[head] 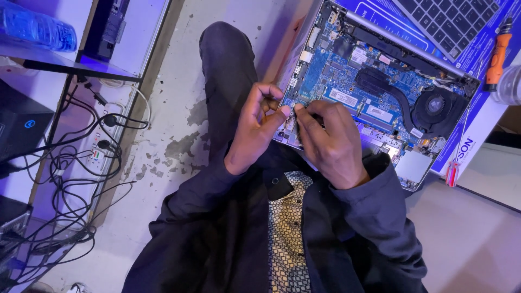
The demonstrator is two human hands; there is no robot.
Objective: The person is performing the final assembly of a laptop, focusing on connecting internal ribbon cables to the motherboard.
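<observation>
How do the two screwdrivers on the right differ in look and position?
The orange screwdriver has a thick handle and lies at the top right beside the keyboard. The red screwdriver has a slimmer handle and a long thin shaft, and lies lower, near the open laptop's corner. Neither the left hand nor the right hand touches them. Both rest on the blue box.

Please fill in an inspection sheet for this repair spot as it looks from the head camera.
Surface: blue printed mat under the work.
Job's things: opened laptop, blue circuit board and black fan exposed.
Clutter: orange-handled screwdriver, red-handled screwdriver, plastic bottle on a shelf.
Hands: left hand and right hand pinch together at the board's near corner; whatever they hold is too small to tell.
Cables: black tangle at a power strip.
Surroundings: stained concrete floor.
</observation>
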